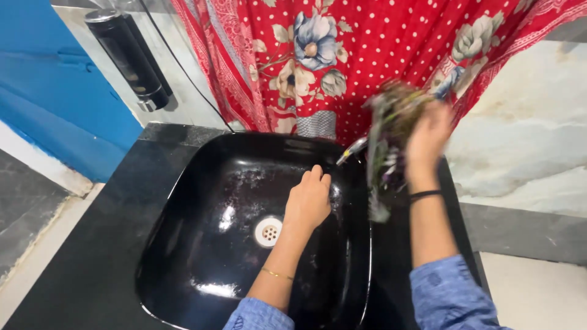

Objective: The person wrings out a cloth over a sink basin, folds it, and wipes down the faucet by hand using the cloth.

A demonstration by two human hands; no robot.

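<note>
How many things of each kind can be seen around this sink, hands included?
Hands: 2, the left hand in the basin and the right hand gripping a bunch of leafy greens
Black sinks: 1
Taps: 1
Drains: 1
Bunches of greens: 1
Black wall dispensers: 1
Red flowered cloths: 1
Total: 8

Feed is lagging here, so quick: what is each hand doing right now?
Left hand: open, palm down inside the glossy black sink basin, holding nothing.
Right hand: closed on a blurred bunch of green and purple leafy stems above the sink's edge.
</note>
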